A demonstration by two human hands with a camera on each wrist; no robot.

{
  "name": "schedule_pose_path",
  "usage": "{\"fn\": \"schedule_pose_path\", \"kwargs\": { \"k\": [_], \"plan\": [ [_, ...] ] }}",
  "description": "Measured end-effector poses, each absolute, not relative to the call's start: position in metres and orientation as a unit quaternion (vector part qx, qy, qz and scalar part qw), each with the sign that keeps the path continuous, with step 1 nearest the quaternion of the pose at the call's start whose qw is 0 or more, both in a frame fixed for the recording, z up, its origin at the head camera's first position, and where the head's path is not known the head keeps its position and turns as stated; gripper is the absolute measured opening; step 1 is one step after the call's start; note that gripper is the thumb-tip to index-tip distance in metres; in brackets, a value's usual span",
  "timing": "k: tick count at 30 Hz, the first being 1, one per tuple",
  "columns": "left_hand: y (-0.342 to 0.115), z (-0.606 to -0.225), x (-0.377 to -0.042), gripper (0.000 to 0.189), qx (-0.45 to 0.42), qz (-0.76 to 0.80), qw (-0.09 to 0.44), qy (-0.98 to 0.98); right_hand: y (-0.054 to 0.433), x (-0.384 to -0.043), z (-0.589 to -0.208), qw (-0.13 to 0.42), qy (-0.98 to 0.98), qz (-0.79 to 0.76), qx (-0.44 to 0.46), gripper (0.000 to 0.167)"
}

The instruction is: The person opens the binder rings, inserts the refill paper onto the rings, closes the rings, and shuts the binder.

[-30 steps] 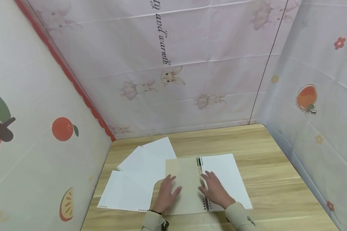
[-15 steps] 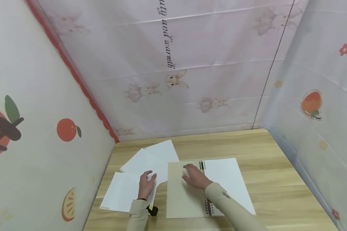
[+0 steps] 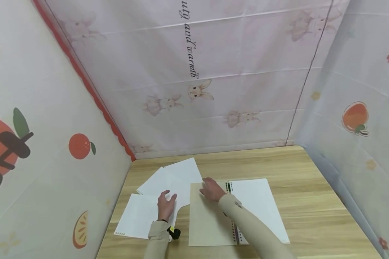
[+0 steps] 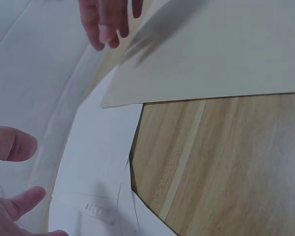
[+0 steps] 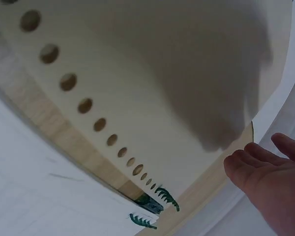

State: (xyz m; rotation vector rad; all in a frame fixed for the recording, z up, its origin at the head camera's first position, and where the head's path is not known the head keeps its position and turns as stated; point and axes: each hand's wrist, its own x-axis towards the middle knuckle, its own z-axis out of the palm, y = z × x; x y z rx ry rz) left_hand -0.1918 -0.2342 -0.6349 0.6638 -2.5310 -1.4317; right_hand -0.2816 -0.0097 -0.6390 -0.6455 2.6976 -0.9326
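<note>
Over the loose white punched sheets (image 3: 134, 217), my left hand (image 3: 166, 205) hovers with fingers spread and loosely bent, nothing between them. In the left wrist view its fingers (image 4: 22, 201) stand apart beside the paper. My right hand (image 3: 212, 189) reaches over the upper part of a beige punched cover (image 3: 207, 226), fingers relaxed and holding nothing. The right wrist view shows its shadow on the cover (image 5: 128, 64), with the hand (image 5: 270, 182) near the top edge. Right of the cover lies a white punched page stack (image 3: 257, 205). Green binding rings (image 5: 167, 197) run through the top holes.
A wood-grain table (image 3: 314, 201) carries all the paper. Printed fabric walls (image 3: 246, 90) enclose it at the back and both sides. A small black device (image 3: 174, 233) sits at the left wrist. Loose sheets overlap each other, one corner reaching under the cover (image 4: 211, 59).
The left hand has left the beige cover and moved left over the loose sheets. The right hand has gone from the binding edge up and left to the cover's upper part.
</note>
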Motion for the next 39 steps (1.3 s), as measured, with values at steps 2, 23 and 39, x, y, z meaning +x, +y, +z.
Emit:
{"fn": "schedule_pose_path", "kwargs": {
  "k": [2,23,39],
  "plan": [
    [-0.233,-0.635,-0.192,0.054,0.228,-0.471,0.085,-0.848,-0.018,-0.288,-0.645,0.105,0.924,-0.290,-0.227,0.064],
    [-0.224,-0.638,-0.194,0.066,0.224,-0.504,0.059,-0.832,-0.055,-0.272,-0.674,0.082,0.962,-0.143,-0.217,0.094],
    [-0.236,-0.627,-0.195,0.081,0.258,-0.665,0.085,-0.695,-0.067,-0.267,-0.679,0.037,0.970,-0.116,-0.210,0.105]
  ]
}}
